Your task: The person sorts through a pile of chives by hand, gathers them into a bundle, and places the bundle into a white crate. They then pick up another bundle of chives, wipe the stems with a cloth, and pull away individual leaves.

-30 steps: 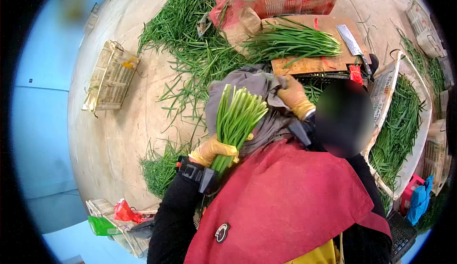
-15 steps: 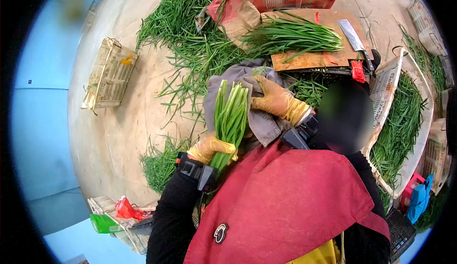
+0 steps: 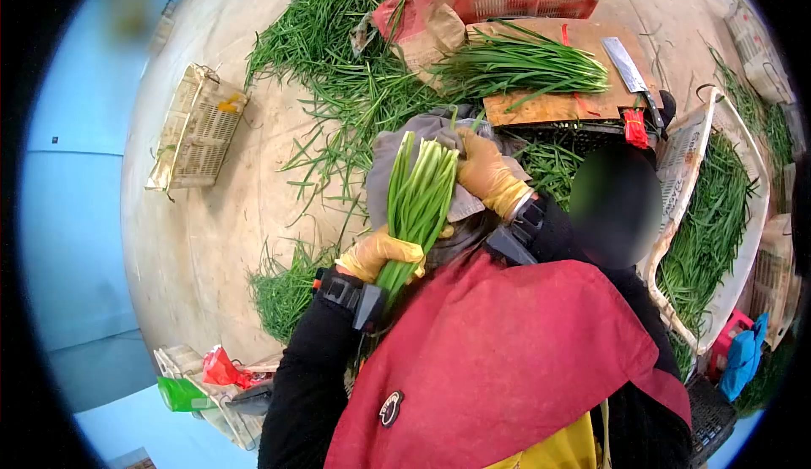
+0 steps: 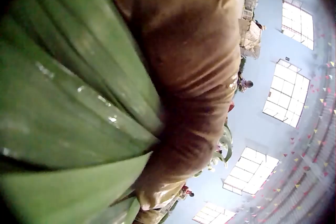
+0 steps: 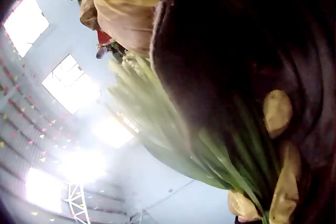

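Observation:
My left hand [image 3: 380, 255], in a yellow glove, grips a bunch of garlic chives [image 3: 418, 194] around its lower part, pale cut ends pointing up and away from me. Broad green leaves [image 4: 68, 92] fill much of the left wrist view beside the gloved fingers. My right hand [image 3: 492, 173], also gloved, is at the right side of the pale ends, fingertips right at the stalks. A thin green strand shows just above those fingertips; whether they pinch it I cannot tell. Grey cloth [image 3: 389, 152] lies beneath the bunch and partly screens the right hand in the right wrist view.
Ahead, a wooden board [image 3: 524, 112] bears a chive pile [image 3: 541, 68], a cleaver [image 3: 625, 63] and red ties [image 3: 634, 128]. Loose chives [image 3: 325, 29] cover the floor at the far left. A white crate [image 3: 684, 160] full of chives stands at right; another crate [image 3: 198, 131] is at left.
My right hand has come from the grey cloth toward the bunch, then up along its right side to the pale ends. The left hand keeps its grip, with the bunch slightly turned.

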